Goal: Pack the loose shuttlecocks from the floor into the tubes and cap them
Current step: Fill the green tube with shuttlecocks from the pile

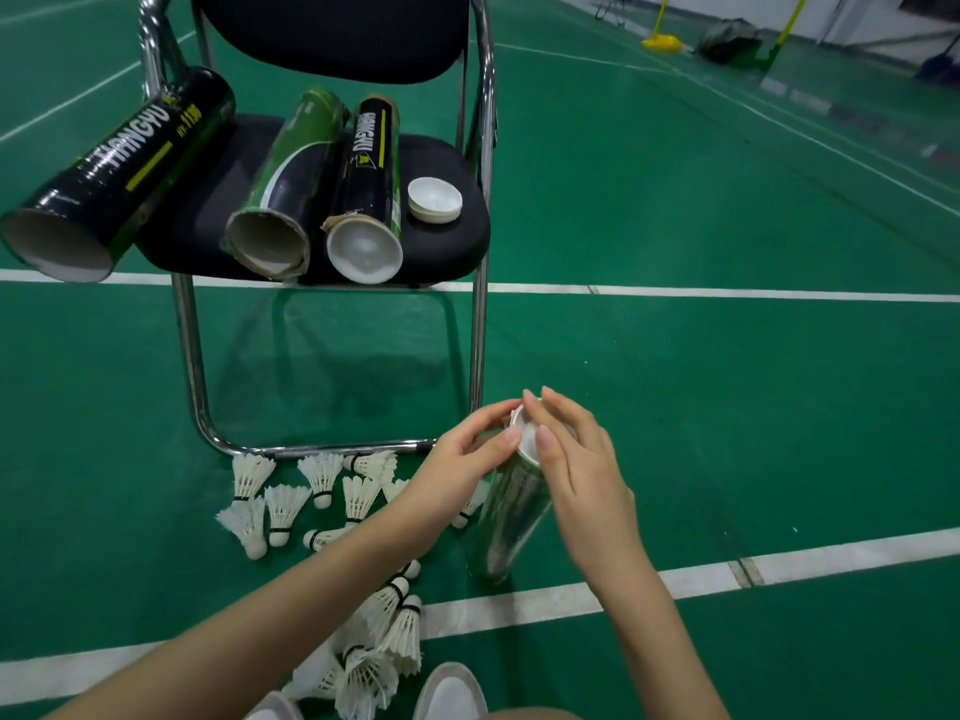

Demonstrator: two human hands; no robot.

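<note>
We found the left hand [467,449] and right hand [582,475] pinching a white cap [529,440] onto a tube [511,517] standing on the floor [727,407]. Many shuttlecocks [280,504] remained loose. Three tubes [363,189] lay on the chair [447,241], two uncapped. Most work appeared outstanding.

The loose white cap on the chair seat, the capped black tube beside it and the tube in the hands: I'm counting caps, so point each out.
loose white cap [435,199], head view, on its hollow inside.
capped black tube [370,163], head view, on its printed side.
tube in the hands [511,517], head view, on its wall below the fingers.
</note>
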